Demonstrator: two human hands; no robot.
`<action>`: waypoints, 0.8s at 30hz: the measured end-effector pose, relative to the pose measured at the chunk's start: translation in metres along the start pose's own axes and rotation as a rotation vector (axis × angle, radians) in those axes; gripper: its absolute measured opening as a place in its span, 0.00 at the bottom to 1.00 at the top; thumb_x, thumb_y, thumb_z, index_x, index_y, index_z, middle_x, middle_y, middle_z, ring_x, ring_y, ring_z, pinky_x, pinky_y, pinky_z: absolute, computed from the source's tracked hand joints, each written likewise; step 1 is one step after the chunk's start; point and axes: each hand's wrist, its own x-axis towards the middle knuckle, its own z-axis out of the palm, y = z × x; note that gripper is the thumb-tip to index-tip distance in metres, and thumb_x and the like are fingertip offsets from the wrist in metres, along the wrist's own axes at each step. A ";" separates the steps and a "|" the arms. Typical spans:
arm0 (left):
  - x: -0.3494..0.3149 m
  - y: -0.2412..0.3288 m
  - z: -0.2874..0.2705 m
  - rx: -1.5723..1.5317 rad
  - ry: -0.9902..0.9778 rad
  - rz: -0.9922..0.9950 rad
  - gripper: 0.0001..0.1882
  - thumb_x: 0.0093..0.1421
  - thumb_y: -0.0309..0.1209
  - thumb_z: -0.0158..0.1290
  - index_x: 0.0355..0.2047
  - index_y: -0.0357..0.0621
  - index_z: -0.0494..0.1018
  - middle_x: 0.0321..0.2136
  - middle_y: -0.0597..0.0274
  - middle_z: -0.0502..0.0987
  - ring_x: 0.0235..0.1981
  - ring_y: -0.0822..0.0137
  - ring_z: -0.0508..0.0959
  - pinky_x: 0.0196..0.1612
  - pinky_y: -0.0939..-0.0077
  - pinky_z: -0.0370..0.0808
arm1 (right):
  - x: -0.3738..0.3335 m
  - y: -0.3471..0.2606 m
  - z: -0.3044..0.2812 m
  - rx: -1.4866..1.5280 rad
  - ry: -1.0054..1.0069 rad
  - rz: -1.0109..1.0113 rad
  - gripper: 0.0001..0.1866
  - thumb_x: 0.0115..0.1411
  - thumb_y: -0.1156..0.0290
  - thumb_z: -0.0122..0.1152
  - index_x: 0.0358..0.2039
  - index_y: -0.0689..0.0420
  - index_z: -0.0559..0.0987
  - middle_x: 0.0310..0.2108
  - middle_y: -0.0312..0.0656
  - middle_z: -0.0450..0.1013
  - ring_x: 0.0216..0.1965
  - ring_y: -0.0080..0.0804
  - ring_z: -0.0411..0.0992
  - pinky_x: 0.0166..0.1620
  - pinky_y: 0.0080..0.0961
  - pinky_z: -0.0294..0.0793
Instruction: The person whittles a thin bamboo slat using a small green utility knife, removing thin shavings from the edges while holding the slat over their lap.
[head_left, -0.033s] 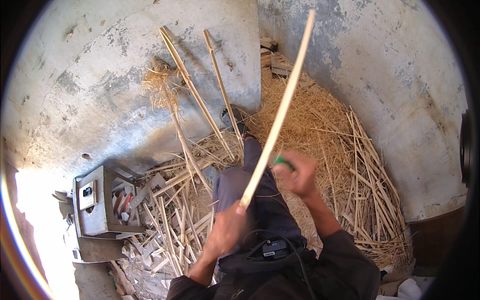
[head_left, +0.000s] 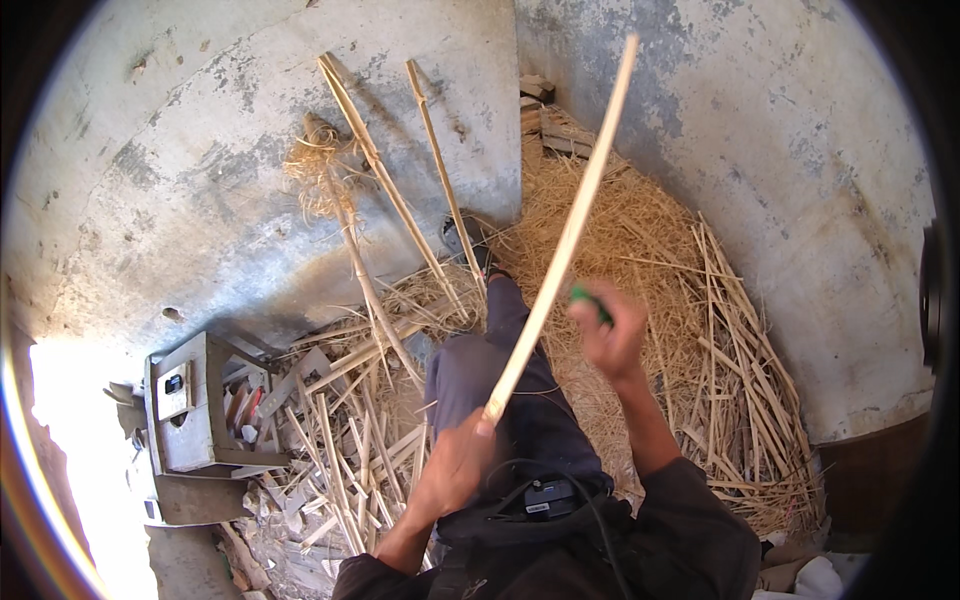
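My left hand (head_left: pixel 458 462) is closed around the lower end of a long, pale bamboo strip (head_left: pixel 565 250). The strip slants up and to the right, bending slightly, with its far end raised toward the back wall. To the right of the strip and apart from it, my right hand (head_left: pixel 614 328) is closed on a small green object (head_left: pixel 592 303). Motion blurs that hand, and most of the object is hidden in its fingers, so its kind does not show. My legs (head_left: pixel 470 370) in dark trousers lie beneath the strip.
Several bamboo poles (head_left: pixel 392 185) lean on the worn wall at the left, one topped by curled shavings (head_left: pixel 322 172). A shavings heap (head_left: pixel 610 220) fills the back corner. Split strips (head_left: pixel 755 400) lie along the right wall. A grey wooden box (head_left: pixel 190 400) stands left among scraps.
My right hand has shifted right and slightly upward with the green object, away from the strip. The strip's far end has dropped a little and tilted right. My left hand keeps its grip.
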 end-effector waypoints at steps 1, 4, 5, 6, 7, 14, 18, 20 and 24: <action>-0.006 -0.006 0.004 -0.016 -0.066 -0.017 0.25 0.82 0.44 0.34 0.33 0.39 0.69 0.20 0.64 0.64 0.23 0.68 0.63 0.30 0.68 0.62 | 0.018 0.019 -0.023 -0.083 0.040 0.094 0.17 0.71 0.55 0.65 0.39 0.58 0.87 0.19 0.30 0.74 0.16 0.21 0.65 0.19 0.25 0.60; -0.015 -0.028 0.001 -0.035 -0.157 -0.045 0.23 0.82 0.42 0.36 0.35 0.39 0.70 0.20 0.67 0.64 0.23 0.70 0.64 0.31 0.69 0.63 | 0.027 0.040 -0.035 -0.110 0.072 0.148 0.20 0.74 0.53 0.60 0.39 0.58 0.87 0.20 0.27 0.72 0.17 0.16 0.59 0.21 0.23 0.54; -0.017 -0.034 -0.001 -0.084 -0.157 -0.038 0.22 0.82 0.42 0.37 0.36 0.39 0.70 0.21 0.68 0.64 0.24 0.72 0.64 0.31 0.71 0.63 | 0.028 0.040 -0.034 -0.054 0.118 0.202 0.20 0.74 0.53 0.60 0.40 0.59 0.86 0.20 0.27 0.71 0.18 0.16 0.58 0.22 0.23 0.53; -0.017 -0.038 -0.001 -0.133 -0.155 -0.030 0.20 0.82 0.41 0.39 0.36 0.40 0.70 0.21 0.69 0.65 0.24 0.74 0.65 0.31 0.73 0.63 | 0.029 0.040 -0.034 0.002 0.165 0.255 0.20 0.74 0.53 0.60 0.40 0.59 0.86 0.20 0.27 0.70 0.19 0.15 0.58 0.23 0.23 0.53; -0.015 -0.042 0.000 -0.135 -0.151 -0.031 0.20 0.82 0.41 0.39 0.36 0.40 0.70 0.21 0.69 0.65 0.24 0.74 0.65 0.31 0.73 0.63 | 0.023 0.038 -0.034 0.062 0.135 0.284 0.19 0.74 0.54 0.60 0.41 0.58 0.85 0.22 0.28 0.71 0.21 0.15 0.59 0.25 0.23 0.52; 0.009 -0.021 0.000 -0.178 0.085 -0.019 0.19 0.81 0.41 0.42 0.33 0.43 0.68 0.21 0.73 0.66 0.19 0.81 0.63 0.22 0.81 0.59 | -0.016 -0.003 0.000 0.140 -0.178 0.110 0.17 0.69 0.55 0.68 0.40 0.58 0.84 0.27 0.37 0.78 0.22 0.25 0.71 0.24 0.26 0.67; 0.020 -0.001 0.002 -0.248 0.011 -0.049 0.25 0.81 0.52 0.38 0.33 0.47 0.66 0.22 0.73 0.65 0.19 0.81 0.61 0.22 0.81 0.57 | -0.030 -0.032 0.011 0.216 -0.348 -0.014 0.18 0.65 0.52 0.72 0.41 0.56 0.85 0.26 0.39 0.78 0.21 0.31 0.75 0.24 0.30 0.71; 0.023 0.004 0.003 -0.307 -0.022 -0.086 0.27 0.80 0.56 0.36 0.33 0.48 0.66 0.22 0.73 0.64 0.19 0.81 0.59 0.22 0.82 0.56 | -0.035 -0.038 0.010 0.199 -0.374 -0.049 0.19 0.64 0.51 0.72 0.41 0.56 0.86 0.26 0.38 0.77 0.21 0.32 0.75 0.24 0.31 0.71; 0.023 0.002 0.000 -0.429 -0.100 -0.166 0.28 0.80 0.57 0.33 0.35 0.47 0.64 0.26 0.73 0.61 0.25 0.78 0.57 0.27 0.79 0.55 | -0.040 -0.046 0.012 0.155 -0.390 -0.096 0.20 0.63 0.49 0.73 0.40 0.54 0.86 0.23 0.36 0.75 0.20 0.34 0.75 0.24 0.31 0.70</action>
